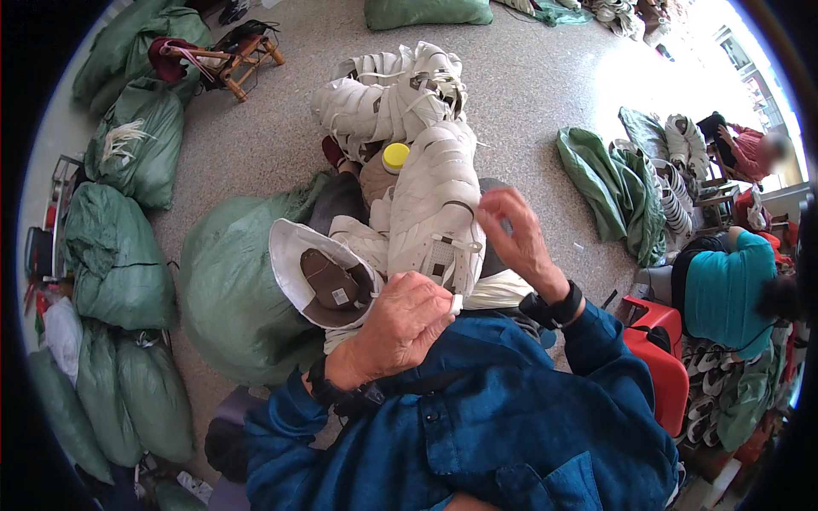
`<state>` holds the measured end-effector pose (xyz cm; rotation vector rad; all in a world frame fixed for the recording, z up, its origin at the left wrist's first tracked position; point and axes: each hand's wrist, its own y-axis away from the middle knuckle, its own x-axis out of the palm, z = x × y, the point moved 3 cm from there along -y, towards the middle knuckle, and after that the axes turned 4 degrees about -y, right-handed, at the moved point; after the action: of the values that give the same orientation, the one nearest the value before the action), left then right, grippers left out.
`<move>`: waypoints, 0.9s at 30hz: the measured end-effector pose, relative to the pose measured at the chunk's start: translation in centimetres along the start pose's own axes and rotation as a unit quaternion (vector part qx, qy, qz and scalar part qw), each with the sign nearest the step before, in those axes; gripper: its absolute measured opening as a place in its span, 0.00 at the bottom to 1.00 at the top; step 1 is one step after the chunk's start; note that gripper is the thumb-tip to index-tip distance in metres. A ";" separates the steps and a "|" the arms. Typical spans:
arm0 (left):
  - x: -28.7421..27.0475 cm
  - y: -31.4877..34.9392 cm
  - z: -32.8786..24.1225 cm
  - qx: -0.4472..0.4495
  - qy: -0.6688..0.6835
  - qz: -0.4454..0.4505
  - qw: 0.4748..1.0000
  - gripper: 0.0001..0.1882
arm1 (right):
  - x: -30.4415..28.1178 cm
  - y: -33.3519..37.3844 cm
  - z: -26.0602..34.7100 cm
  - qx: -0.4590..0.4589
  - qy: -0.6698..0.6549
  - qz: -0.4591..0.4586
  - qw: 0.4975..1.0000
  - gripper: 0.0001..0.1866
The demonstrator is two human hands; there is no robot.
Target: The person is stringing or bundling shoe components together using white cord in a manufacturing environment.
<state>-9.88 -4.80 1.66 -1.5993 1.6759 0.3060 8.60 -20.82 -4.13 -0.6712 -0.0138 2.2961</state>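
Observation:
Across my lap lies a long row of nested white shoe uppers (434, 183), the nearest showing a grey mesh patch and a lace loop. My left hand (399, 328) is closed at the near end of this row, with a small white piece (457, 304) pinched at its fingertips. Raised on the row's right side, my right hand (515, 234) has bent, slightly blurred fingers; whether they grip anything cannot be made out. Left of the row, a white fabric-edged opening (290, 268) surrounds a brown lining with a small white label. A yellow-lidded jar (394, 157) stands just beyond my lap.
More nested uppers (366, 106) lie on the floor ahead. Green sacks (243, 285) stand beside my left leg and along the left wall, near a small wooden stool (243, 72). At right are a red plastic chair (654, 362), a person in teal (728, 285) and another in red.

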 end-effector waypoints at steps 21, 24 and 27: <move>3.2 10.4 2.5 -0.364 0.699 0.050 0.613 0.17 | 5.2 -5.6 -1.3 -0.094 0.172 -0.081 0.977 0.17; 3.1 11.3 2.4 -0.374 0.715 0.020 0.591 0.18 | 5.2 -5.5 -1.4 -0.099 0.173 -0.090 0.976 0.16; 3.4 11.7 1.8 -0.357 0.775 0.020 0.521 0.18 | 5.3 -5.3 -1.4 -0.104 0.177 -0.103 0.973 0.15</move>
<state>-19.69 -3.99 -5.73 -2.7687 3.1184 -0.9190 9.57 -13.74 -6.70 -1.1258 -0.1514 1.9653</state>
